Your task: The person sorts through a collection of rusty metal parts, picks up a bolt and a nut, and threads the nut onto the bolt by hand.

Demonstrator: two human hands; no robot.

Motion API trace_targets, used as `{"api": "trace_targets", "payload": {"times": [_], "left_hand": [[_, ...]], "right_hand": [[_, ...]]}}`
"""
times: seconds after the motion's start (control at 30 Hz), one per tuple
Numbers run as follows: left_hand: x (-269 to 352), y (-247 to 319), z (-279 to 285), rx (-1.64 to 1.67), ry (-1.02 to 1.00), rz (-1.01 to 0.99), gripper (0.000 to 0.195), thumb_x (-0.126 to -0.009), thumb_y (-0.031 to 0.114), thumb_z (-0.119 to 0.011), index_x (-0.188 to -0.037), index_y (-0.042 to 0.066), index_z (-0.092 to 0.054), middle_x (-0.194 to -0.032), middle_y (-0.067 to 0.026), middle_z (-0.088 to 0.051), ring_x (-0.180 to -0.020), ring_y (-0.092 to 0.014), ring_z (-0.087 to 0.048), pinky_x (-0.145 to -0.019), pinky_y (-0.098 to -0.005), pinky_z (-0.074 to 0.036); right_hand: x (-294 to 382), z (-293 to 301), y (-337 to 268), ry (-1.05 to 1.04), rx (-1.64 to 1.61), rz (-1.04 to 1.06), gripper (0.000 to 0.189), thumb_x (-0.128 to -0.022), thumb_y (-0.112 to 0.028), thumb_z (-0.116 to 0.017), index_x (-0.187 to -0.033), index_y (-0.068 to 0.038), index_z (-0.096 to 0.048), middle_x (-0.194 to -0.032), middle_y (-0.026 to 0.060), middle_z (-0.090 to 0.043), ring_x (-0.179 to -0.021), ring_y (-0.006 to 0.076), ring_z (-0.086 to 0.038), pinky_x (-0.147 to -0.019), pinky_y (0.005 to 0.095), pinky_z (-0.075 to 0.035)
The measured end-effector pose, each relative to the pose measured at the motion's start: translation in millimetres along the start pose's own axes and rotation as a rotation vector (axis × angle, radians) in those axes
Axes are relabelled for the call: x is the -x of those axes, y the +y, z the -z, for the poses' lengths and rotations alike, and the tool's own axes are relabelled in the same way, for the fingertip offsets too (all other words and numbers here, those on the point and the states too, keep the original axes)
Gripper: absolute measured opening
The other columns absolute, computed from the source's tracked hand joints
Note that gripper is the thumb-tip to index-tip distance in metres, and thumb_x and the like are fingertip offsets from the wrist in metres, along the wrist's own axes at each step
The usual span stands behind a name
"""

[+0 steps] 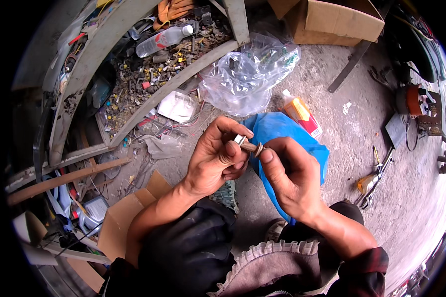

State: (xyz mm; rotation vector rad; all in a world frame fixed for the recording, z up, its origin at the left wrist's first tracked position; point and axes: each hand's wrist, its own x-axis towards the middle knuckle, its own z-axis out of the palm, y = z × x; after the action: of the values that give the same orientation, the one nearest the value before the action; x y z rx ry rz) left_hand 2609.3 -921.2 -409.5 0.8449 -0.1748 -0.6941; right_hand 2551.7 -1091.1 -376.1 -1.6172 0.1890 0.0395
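My left hand [219, 159] grips the head end of a metal hex bolt [248, 146] between thumb and fingers. At the bolt's other end, the thumb and forefinger of my right hand [291, 174] pinch a washer or nut [259, 149] that sits around the shank. Whether this ring is threaded cannot be told. Both hands are raised over my lap, in front of a blue plastic bag [278, 128] on the concrete floor. The bag's contents are hidden.
Clear plastic bags [241, 81] and a plastic bottle with an orange and red label [301, 113] lie ahead. At left, a metal frame [178, 83] borders loose hardware. Cardboard boxes [342, 22] stand ahead and lower left [120, 222]. A screwdriver [368, 182] lies right.
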Motion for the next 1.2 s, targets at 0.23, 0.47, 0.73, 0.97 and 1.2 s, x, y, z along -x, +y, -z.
{"api": "trace_targets", "payload": {"times": [0.23, 0.47, 0.73, 0.97, 1.2], "left_hand": [[1.5, -3.3, 1.1, -0.034, 0.051, -0.017, 0.034, -0.092, 0.025, -0.066, -0.117, 0.004, -0.057, -0.090, -0.0021, -0.067, -0.055, -0.003, -0.044, -0.047, -0.0185, -0.036], [-1.1, -5.9, -2.7, -0.059, 0.006, -0.060, 0.035, -0.092, 0.021, -0.065, -0.121, 0.002, -0.059, -0.097, -0.0026, -0.066, -0.061, -0.004, -0.047, -0.052, -0.0198, -0.041], [-1.7, 2.8, -4.3, -0.180, 0.059, -0.021, 0.043, -0.096, 0.031, -0.059, -0.127, 0.001, -0.057, -0.095, -0.0010, -0.063, -0.065, -0.005, -0.049, -0.054, -0.0197, -0.041], [-2.2, 8.8, -0.2, -0.220, 0.042, 0.091, 0.037, -0.096, 0.029, -0.060, -0.119, 0.000, -0.062, -0.094, -0.0032, -0.062, -0.068, -0.006, -0.052, -0.057, -0.0208, -0.044], [-7.9, 5.8, -4.6, -0.426, -0.005, -0.124, 0.033, -0.095, 0.022, -0.061, -0.119, -0.001, -0.063, -0.096, -0.0039, -0.060, -0.079, -0.009, -0.056, -0.071, -0.0220, -0.048]], "right_hand": [[1.3, 1.9, -3.6, -0.130, -0.462, -0.422, 0.038, -0.104, -0.031, -0.047, -0.077, -0.004, -0.052, -0.060, -0.0030, -0.046, -0.051, 0.0041, -0.037, -0.044, 0.0225, -0.029], [-0.8, 9.5, -1.8, -0.217, -0.743, -0.595, 0.040, -0.105, -0.036, -0.042, -0.081, -0.006, -0.053, -0.057, -0.0024, -0.043, -0.043, 0.0072, -0.035, -0.039, 0.0236, -0.026], [1.8, 2.2, -0.3, -0.115, -0.443, -0.389, 0.034, -0.104, -0.030, -0.047, -0.082, -0.004, -0.053, -0.064, -0.0024, -0.047, -0.055, 0.0053, -0.040, -0.048, 0.0232, -0.034], [5.8, -0.3, 9.5, -0.039, -0.267, -0.236, 0.034, -0.104, -0.027, -0.049, -0.080, -0.003, -0.054, -0.065, -0.0025, -0.048, -0.059, 0.0045, -0.040, -0.050, 0.0241, -0.034], [-3.9, 16.3, 4.3, -0.223, -0.764, -0.571, 0.040, -0.105, -0.035, -0.043, -0.079, -0.006, -0.053, -0.062, -0.0033, -0.046, -0.049, 0.0058, -0.040, -0.043, 0.0217, -0.030]]}}
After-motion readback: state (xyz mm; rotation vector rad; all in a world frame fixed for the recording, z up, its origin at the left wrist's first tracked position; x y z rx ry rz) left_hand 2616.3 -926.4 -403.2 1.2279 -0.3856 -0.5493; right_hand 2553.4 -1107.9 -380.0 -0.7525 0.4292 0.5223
